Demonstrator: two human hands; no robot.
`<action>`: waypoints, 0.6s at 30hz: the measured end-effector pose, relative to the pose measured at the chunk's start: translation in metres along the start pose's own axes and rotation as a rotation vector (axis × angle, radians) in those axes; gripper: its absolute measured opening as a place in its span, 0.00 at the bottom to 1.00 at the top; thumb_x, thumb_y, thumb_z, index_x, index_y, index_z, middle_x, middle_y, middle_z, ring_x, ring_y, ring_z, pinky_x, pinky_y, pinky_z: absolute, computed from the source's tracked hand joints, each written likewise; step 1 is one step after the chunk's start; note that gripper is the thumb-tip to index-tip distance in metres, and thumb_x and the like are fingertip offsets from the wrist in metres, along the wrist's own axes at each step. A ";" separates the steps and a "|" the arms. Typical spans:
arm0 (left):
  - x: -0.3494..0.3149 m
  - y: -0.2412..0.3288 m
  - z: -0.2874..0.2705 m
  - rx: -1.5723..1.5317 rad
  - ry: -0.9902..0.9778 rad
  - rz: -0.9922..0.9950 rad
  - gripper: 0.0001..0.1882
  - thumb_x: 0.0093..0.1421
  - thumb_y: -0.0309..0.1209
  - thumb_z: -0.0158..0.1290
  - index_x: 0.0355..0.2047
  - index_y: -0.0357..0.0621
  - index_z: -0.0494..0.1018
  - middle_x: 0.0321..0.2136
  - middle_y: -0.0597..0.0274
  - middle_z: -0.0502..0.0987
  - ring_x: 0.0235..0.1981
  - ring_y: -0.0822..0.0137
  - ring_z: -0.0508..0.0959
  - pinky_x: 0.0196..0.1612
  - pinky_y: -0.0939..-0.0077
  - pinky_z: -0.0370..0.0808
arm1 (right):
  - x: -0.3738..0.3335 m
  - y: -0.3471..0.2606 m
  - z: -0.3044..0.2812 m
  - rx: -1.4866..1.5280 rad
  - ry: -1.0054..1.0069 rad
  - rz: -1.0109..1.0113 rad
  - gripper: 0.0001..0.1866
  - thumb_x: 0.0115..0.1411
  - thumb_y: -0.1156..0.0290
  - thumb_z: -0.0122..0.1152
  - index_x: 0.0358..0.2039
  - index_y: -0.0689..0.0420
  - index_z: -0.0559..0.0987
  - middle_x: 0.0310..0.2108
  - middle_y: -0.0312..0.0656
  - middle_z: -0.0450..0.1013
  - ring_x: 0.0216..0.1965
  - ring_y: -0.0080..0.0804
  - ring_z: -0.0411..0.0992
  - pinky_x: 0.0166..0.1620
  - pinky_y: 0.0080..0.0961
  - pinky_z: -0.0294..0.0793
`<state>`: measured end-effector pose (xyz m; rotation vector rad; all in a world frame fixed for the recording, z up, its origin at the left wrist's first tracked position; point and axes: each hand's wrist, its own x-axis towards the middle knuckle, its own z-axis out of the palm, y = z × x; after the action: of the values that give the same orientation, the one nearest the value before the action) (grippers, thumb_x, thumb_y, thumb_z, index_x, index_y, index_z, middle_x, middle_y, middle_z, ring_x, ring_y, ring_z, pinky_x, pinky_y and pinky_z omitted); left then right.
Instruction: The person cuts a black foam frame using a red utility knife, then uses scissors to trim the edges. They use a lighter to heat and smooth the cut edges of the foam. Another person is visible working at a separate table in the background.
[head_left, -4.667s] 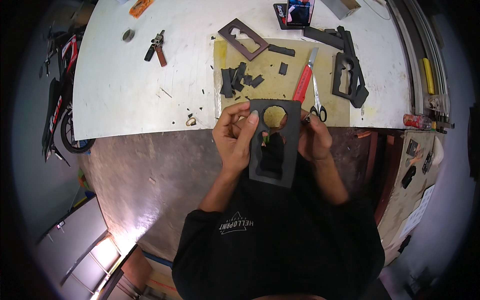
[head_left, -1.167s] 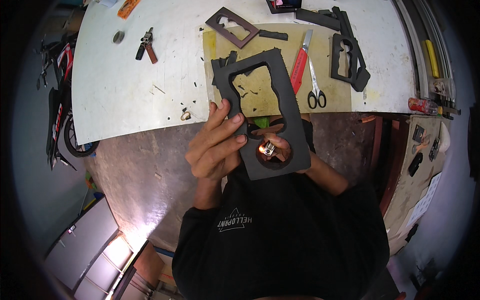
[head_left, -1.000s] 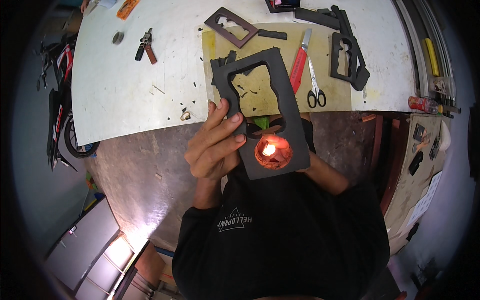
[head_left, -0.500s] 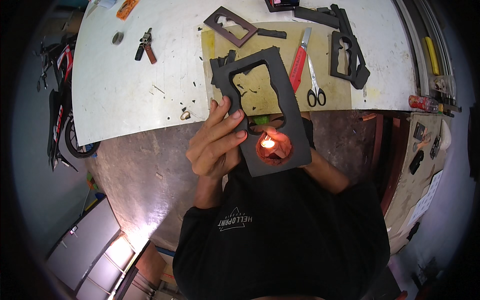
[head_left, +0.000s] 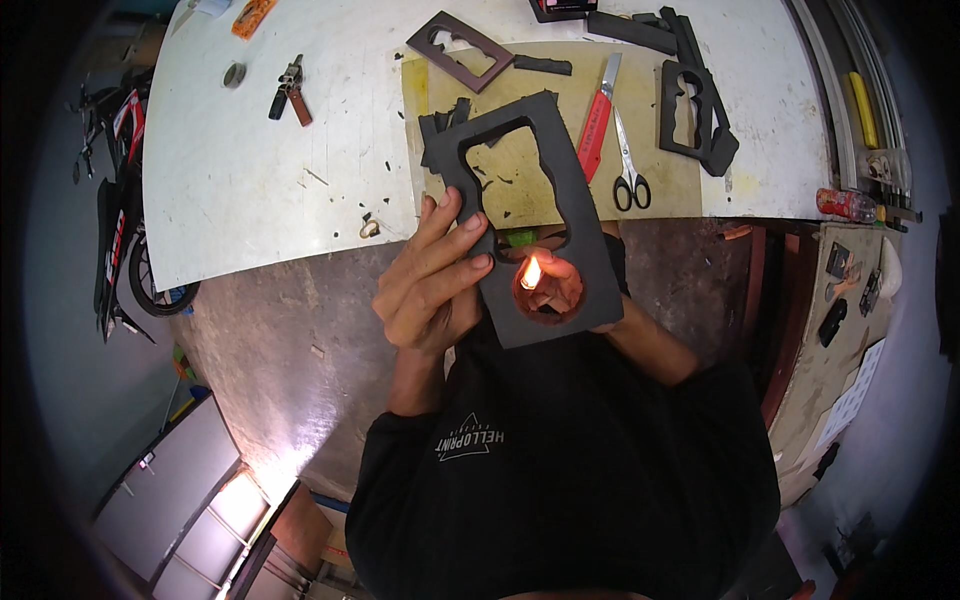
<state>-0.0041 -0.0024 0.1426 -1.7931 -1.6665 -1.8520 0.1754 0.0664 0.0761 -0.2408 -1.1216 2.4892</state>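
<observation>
My left hand (head_left: 436, 285) grips the left edge of a dark grey foam block (head_left: 588, 230), fingers lying over its face. The block is tilted, with a large wavy-edged cutout and a round hole near its lower end. Behind the block is my right hand (head_left: 562, 282), partly seen through the round hole and closed on a lighter. Of the lighter (head_left: 521, 238) only a bit of green shows through the cutout; the rest is hidden. Its flame (head_left: 531, 272) burns at the upper left of the round hole, lighting the rim orange.
On the white table (head_left: 230, 180) lies a yellowish cutting mat (head_left: 660, 190) with a red-handled cutter knife (head_left: 597, 125), scissors (head_left: 628, 165) and foam scraps. A brown-edged foam frame (head_left: 460, 52), another foam frame (head_left: 686, 108) and keys (head_left: 290, 90) lie around. A bottle (head_left: 845, 204) is at right.
The flame has shifted slightly up and left within the round hole and looks taller. The foam block has risen very slightly; both hands keep their hold.
</observation>
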 end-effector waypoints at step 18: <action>-0.003 -0.002 0.000 -0.006 0.021 -0.018 0.11 0.50 0.08 0.56 0.28 0.37 0.74 0.38 0.42 0.82 0.50 0.42 0.79 0.56 0.50 0.75 | 0.007 -0.003 0.012 0.144 0.136 0.369 0.20 0.68 0.60 0.55 0.54 0.60 0.72 0.41 0.40 0.74 0.44 0.26 0.77 0.45 0.21 0.77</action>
<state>-0.0047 -0.0033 0.1393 -1.7598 -1.6779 -1.8784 0.1663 0.0631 0.0866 -0.6144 -0.9043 2.8067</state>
